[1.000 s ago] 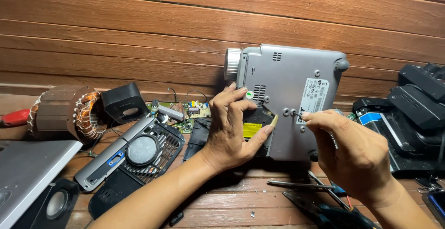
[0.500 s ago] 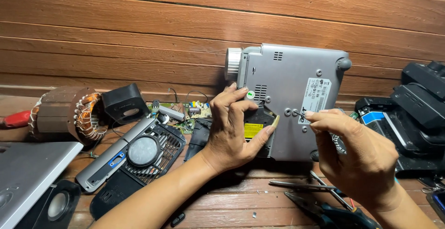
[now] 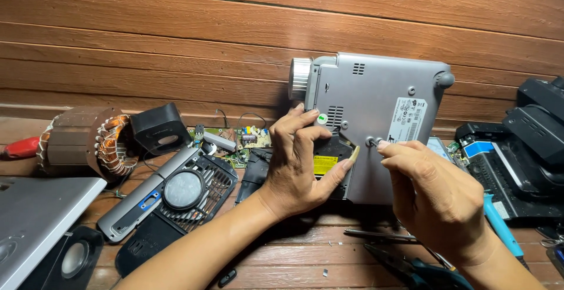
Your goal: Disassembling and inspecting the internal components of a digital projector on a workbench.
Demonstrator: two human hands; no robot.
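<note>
Projector: (image 3: 376, 120) silver-grey box stood up on its edge on the wooden floor (image 3: 282, 255), underside facing the camera, leaning back near the plank wall (image 3: 176, 31). Lens ring sticks out at its top left corner.

Left hand: (image 3: 299, 161) spread fairly wide and pressed flat against the projector's lower left part. Fingers point up, thumb runs out to the right across a dark open bay with a yellow sticker. It's bracing the case, not wrapped around anything.

Right hand: (image 3: 437, 193) fingers bunched up narrow, tips pinched right at a small screw (image 3: 371, 142) in the middle of the underside. Looks like it's got a thin tool in there, but the hand covers it so I honestly can't tell what it's holding.

Label: (image 3: 406, 120) white sticker on the underside, just right of the screw.

Left side clutter: motor stator (image 3: 88, 143) with copper windings, a small black speaker (image 3: 160, 128) just beside it, a grille panel (image 3: 188, 193) with a round disc lying flat, and a green circuit board (image 3: 241, 143) behind that.

Right side: black device (image 3: 523, 149), well apart from the hands, plus a blue-handled tool (image 3: 499, 225) lying by the right wrist.

Near edge: pliers (image 3: 411, 266) with dark handles under the right forearm, and a thin metal rod (image 3: 376, 234) just above them.
</note>
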